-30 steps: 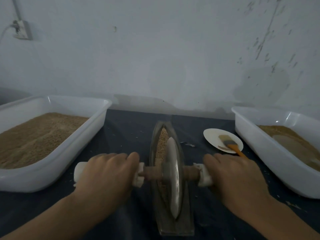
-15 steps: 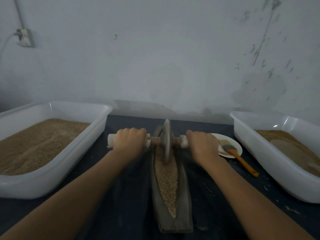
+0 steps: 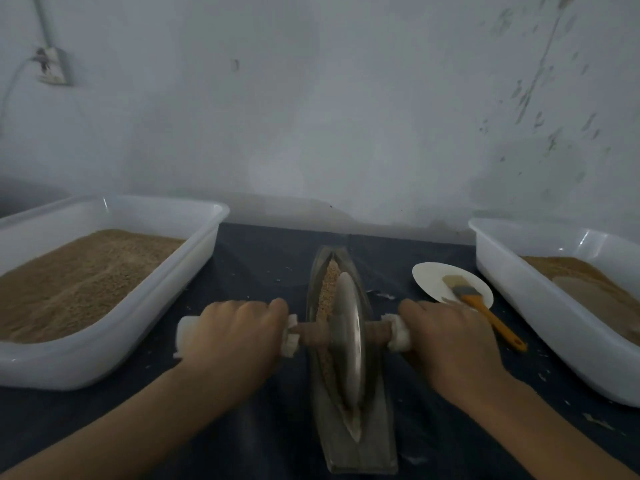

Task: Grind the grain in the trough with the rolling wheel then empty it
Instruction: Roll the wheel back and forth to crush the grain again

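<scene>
Now the two white tubs flank the work as before: the left tub (image 3: 145, 327) heaped with brown grain, the right tub (image 3: 540, 306) part filled with a finer brown layer. Between them, on the dark table (image 3: 263, 268), the boat-shaped trough (image 3: 356, 445) lies lengthwise toward the wall. Half a second ago the rolling wheel (image 3: 348, 337) stood at the trough's far end; it is now back over the near half, so a return stroke has just run. Grain (image 3: 329, 278) shows only beyond the wheel, in the far part of the groove. The left hand (image 3: 235, 337) is wrapped round the padded left end of the axle, and the right hand (image 3: 450, 341) grips the right end likewise. Grinding looks to be mid-course, and emptying is not yet begun. The small plate (image 3: 433, 278) with the brush (image 3: 481, 303) lies untouched just beyond the right hand.
</scene>
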`<state>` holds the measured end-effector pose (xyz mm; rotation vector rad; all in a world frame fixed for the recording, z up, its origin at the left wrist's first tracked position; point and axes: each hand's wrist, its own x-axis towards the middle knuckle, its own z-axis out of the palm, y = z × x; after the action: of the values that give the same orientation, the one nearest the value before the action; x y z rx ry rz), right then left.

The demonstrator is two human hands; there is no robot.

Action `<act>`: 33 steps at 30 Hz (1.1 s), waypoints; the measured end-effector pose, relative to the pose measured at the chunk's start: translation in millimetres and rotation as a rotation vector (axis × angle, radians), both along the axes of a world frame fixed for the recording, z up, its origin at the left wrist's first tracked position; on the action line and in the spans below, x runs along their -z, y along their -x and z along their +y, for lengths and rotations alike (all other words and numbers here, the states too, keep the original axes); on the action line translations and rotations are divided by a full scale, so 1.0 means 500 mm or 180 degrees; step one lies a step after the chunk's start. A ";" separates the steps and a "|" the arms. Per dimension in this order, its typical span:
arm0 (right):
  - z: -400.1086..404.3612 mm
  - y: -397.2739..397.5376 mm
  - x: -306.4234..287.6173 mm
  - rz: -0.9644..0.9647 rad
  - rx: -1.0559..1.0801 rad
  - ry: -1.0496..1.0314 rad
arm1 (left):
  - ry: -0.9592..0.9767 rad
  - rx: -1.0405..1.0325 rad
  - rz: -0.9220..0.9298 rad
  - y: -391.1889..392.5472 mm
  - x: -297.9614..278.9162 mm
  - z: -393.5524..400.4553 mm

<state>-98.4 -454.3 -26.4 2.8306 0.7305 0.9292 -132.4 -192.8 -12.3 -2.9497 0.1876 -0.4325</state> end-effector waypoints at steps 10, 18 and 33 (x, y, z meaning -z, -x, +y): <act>0.051 -0.203 -0.002 0.0328 0.0799 -0.0042 | -0.0067 -0.0032 -0.0637 -0.223 0.004 -0.009; -0.011 0.021 -0.001 0.0459 0.0333 0.0006 | 0.0000 0.0653 -0.0545 -0.009 -0.006 -0.007; 0.038 -0.165 -0.005 0.0406 0.0777 0.0054 | 0.0110 0.0087 -0.0726 -0.204 0.024 -0.001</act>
<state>-15.7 -435.3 -23.7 2.8991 0.3872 0.7076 -30.6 -193.2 -24.5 -2.9033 0.1944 -0.7771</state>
